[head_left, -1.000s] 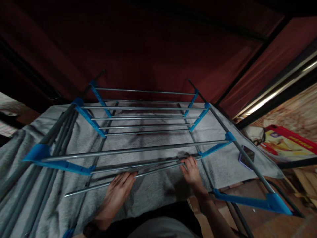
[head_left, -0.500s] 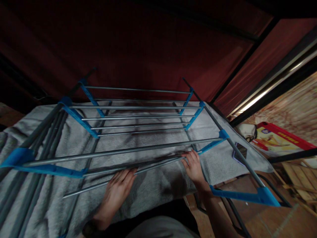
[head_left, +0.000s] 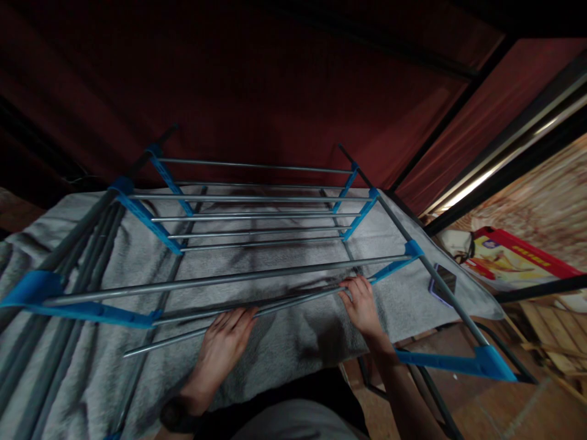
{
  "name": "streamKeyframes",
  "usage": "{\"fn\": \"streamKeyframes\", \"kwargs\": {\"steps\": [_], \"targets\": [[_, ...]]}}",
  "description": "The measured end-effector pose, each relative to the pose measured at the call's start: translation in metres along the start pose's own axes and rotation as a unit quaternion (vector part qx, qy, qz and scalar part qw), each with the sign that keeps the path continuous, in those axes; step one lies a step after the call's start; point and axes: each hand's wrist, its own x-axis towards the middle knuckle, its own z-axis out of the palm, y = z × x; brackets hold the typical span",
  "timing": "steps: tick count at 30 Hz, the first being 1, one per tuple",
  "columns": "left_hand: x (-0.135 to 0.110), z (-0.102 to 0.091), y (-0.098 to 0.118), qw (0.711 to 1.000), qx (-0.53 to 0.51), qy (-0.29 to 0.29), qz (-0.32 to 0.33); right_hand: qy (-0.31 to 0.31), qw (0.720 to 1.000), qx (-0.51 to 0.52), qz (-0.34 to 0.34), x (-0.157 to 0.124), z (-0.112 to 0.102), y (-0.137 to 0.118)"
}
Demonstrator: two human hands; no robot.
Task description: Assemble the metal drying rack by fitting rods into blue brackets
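A metal drying rack (head_left: 257,198) with grey rods and blue plastic joints lies on a grey towel-like cloth (head_left: 284,342). A loose grey rod (head_left: 183,335) runs slantwise from lower left toward the rack's right side. My left hand (head_left: 224,342) rests on this rod near its middle, fingers stretched forward over it. My right hand (head_left: 364,305) is at the rod's right end, fingers curled on it beside a blue joint (head_left: 389,272).
A phone (head_left: 443,284) lies on the cloth's right edge. A red and yellow box (head_left: 513,260) sits at the right. Wooden slats (head_left: 557,333) and floor show at lower right. Dark red curtains (head_left: 275,79) hang behind.
The view swung slightly, then settled. My left hand slid a little forward and right along the rod. My right hand stayed at the rod's right end.
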Motion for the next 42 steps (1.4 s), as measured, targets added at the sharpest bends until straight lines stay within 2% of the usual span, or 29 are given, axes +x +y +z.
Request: {"fn": "streamKeyframes", "kwargs": {"steps": [5,12,20,24,27,32,36,42], "targets": [[0.003,-0.004,0.0,1.0,0.008,0.003,0.008,0.001,1.0,-0.001,-0.002,0.001,0.0,0.001],[0.004,-0.004,-0.002,1.0,0.003,-0.021,0.0,-0.007,1.0,-0.005,-0.017,0.0,0.0,-0.001],[0.005,-0.006,-0.001,0.999,0.006,-0.031,-0.006,-0.009,0.999,-0.005,-0.046,0.001,0.006,-0.024],[0.009,-0.014,0.01,0.996,0.004,-0.079,-0.038,-0.024,0.997,0.014,-0.072,0.0,0.009,-0.028],[0.01,-0.021,0.014,0.99,-0.007,-0.131,-0.059,-0.044,0.995,0.02,-0.087,-0.002,0.011,-0.02],[0.001,-0.032,0.007,0.981,-0.013,-0.175,-0.085,-0.038,0.991,0.012,-0.13,-0.004,0.018,0.0],[-0.012,-0.042,-0.004,0.979,0.006,-0.167,-0.118,-0.034,0.988,-0.001,-0.153,-0.006,0.021,0.009],[-0.025,-0.054,-0.016,0.98,0.092,-0.102,-0.147,-0.049,0.981,-0.021,-0.186,-0.005,0.022,0.019]]}}
